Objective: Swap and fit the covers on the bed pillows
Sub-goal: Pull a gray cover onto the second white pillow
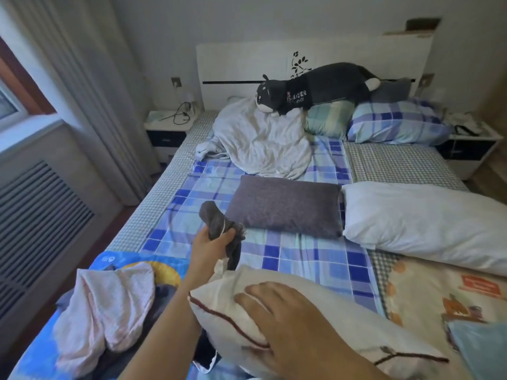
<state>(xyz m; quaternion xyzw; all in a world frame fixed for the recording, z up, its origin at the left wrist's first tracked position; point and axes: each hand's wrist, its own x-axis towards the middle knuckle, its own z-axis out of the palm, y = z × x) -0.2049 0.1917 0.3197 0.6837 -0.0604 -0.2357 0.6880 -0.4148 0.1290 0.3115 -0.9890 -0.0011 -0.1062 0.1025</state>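
Note:
My left hand [212,246] grips a bunched dark grey cover [219,224] held up over the bed, its loose end hanging down to the corner of a cream pillow [219,305] with dark red piping. My right hand [282,315] lies flat on top of that cream pillow, fingers spread. Beyond them a grey-purple covered pillow [286,205] lies on the blue checked sheet [310,259]. To its right rests a bare white pillow [422,223].
At the headboard [241,64] sit two checked pillows [395,123], a grey plush dog [315,89] and a crumpled white blanket [260,141]. Pink clothing [107,305] lies near left. Nightstands [167,133] flank the bed; a radiator cover [38,229] lines the left wall.

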